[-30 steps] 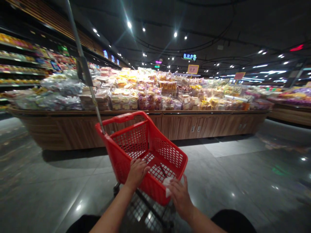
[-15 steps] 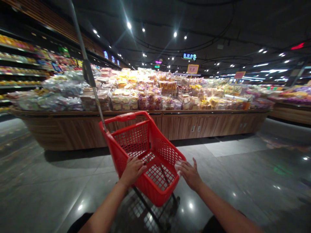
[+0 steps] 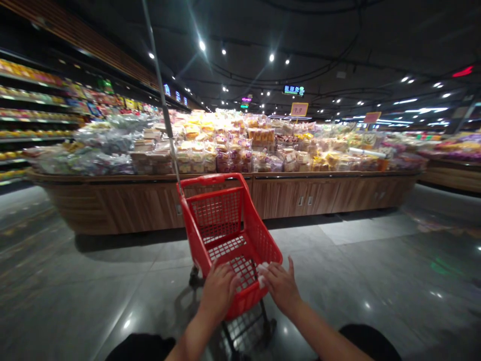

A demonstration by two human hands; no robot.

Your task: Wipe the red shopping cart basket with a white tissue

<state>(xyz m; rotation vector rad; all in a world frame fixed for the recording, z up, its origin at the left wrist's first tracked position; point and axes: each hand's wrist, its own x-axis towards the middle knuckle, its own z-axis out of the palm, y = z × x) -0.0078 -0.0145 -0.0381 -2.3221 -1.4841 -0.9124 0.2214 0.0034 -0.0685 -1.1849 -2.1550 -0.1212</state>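
Observation:
A red plastic shopping cart [image 3: 262, 230] stands in front of me with its pole rising from the far left corner. Its basket has a grid of holes, and I see nothing lying in it. My left hand [image 3: 221, 288] is curled over the near left part of the rim, fingers bent inward. On the near right corner lies my right hand [image 3: 280, 286], thumb raised, fingers closed on a crumpled white tissue [image 3: 262, 273] pressed against the rim. The undersides of both hands are hidden.
Beyond the cart runs a long wooden display counter [image 3: 281, 198] heaped with packaged food [image 3: 233, 150]. Stocked shelves [image 3: 33, 120] line the left side. Another display [image 3: 451, 173] stands at the right. Grey tiled floor [image 3: 338, 281] surrounds the cart.
The cart has swung round, its pole end shifting right and its near end slightly left. Both hands have come closer together, the left moving right and the right moving left along with the tissue.

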